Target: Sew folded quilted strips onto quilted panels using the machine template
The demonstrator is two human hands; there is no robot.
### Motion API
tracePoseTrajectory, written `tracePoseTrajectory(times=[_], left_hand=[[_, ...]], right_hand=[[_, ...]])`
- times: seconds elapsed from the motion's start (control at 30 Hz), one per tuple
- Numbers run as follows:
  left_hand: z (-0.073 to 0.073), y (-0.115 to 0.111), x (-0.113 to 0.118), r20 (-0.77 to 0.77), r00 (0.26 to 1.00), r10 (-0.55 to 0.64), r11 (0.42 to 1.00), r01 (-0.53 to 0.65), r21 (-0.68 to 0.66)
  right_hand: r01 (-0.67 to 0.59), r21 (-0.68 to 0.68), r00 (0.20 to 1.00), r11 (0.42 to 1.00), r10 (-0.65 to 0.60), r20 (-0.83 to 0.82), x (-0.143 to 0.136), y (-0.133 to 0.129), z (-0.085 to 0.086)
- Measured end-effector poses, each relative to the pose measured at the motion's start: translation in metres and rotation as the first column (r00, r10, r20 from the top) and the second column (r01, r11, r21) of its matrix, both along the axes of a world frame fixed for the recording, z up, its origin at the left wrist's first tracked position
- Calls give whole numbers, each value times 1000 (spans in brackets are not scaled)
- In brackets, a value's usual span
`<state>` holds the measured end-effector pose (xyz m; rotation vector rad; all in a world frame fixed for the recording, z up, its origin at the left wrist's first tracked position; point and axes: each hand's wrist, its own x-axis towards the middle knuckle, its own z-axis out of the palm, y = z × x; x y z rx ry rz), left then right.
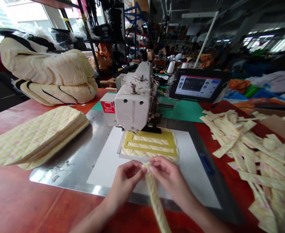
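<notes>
Both hands meet over the white sheet (103,165), just in front of the sewing machine (132,106). My left hand (128,178) pinches the top end of a pale yellow patterned fabric strip (154,197). Opposite it, my right hand (168,174) grips the same end between thumb and fingers. The strip hangs down toward the bottom edge of the view. Beyond my fingertips, a yellow slotted template (149,141) lies over quilted fabric under the machine head.
Quilted pieces (38,132) are stacked at the left, with a taller fabric pile (50,71) behind. Many loose strips (261,161) cover the right side. A blue tool (207,164) lies right of the sheet, and a screen (197,85) stands at the back right.
</notes>
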<state>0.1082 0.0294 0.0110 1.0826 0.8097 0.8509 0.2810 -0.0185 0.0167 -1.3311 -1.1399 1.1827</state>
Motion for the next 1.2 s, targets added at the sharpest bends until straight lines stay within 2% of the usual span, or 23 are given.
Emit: tracePoseTrajectory(times=[0.17,0.33,0.53,0.77,0.97,1.07,1.2], left_hand=[[-3,-1,4,64,998,4,1000,-6,29],[0,-7,2,19,999,33,988,-36,150],[2,-9,0,-40,999,26,989,-20,146],[-3,-12,5,-39,994,101,972,-90,215],[1,-16,7,-62,984,166,954,-144,263],[-1,-18,7,-59,982,178,950,-156,269],[-1,-20,6,-50,975,218,934,-194,299]], right_hand=[[-3,-48,991,999,-3,-137,3,5,0],[21,-51,984,998,-30,-175,-3,2,5],[48,-14,989,999,-50,-142,-3,3,5],[46,-8,997,999,-46,-57,3,3,-1],[-31,-33,999,999,30,-13,0,3,0],[-3,-70,997,998,-2,-76,-2,2,0],[-3,-208,963,978,-53,-264,-5,-4,-2]])
